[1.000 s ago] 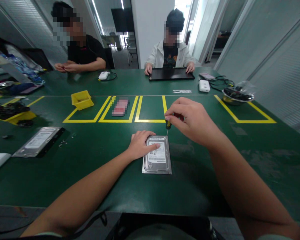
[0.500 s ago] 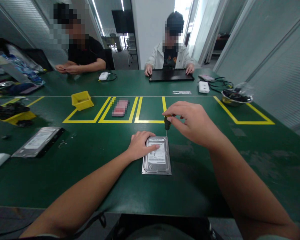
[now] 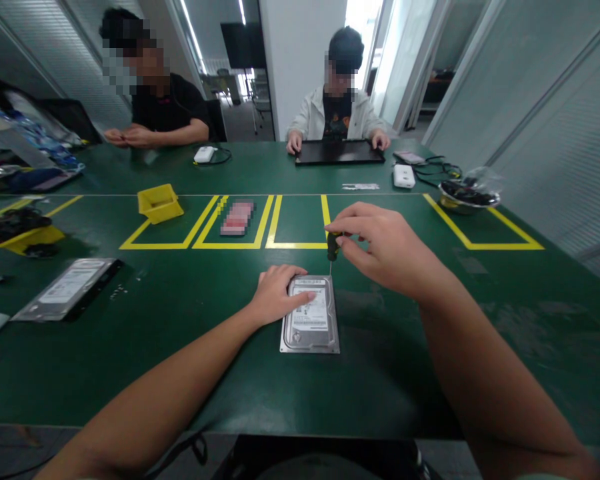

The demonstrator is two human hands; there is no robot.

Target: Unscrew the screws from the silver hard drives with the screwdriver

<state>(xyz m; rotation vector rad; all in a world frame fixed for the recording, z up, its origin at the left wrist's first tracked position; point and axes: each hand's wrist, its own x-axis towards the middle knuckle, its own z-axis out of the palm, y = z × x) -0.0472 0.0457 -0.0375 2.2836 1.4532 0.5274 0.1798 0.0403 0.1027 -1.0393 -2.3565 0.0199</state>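
Note:
A silver hard drive [image 3: 311,333] with a white label lies flat on the green table, in front of me. My left hand [image 3: 276,295] grips its upper left side, the thumb lying across the label. Above the drive's top right corner, my right hand [image 3: 380,247] pinches the handle of a small dark screwdriver [image 3: 333,248]. The screwdriver is upright, and its thin shaft reaches down to that corner.
At the left lie a second hard drive [image 3: 73,288] and small loose bits [image 3: 119,291]. Farther back are a yellow bin [image 3: 161,205], a pink item [image 3: 238,219] and a bowl of dark parts [image 3: 467,197]. Two people sit opposite, one holding a black panel [image 3: 340,153].
The whole view has shifted slightly, with the table's things a little farther left. Both hands keep their places on the drive and the screwdriver.

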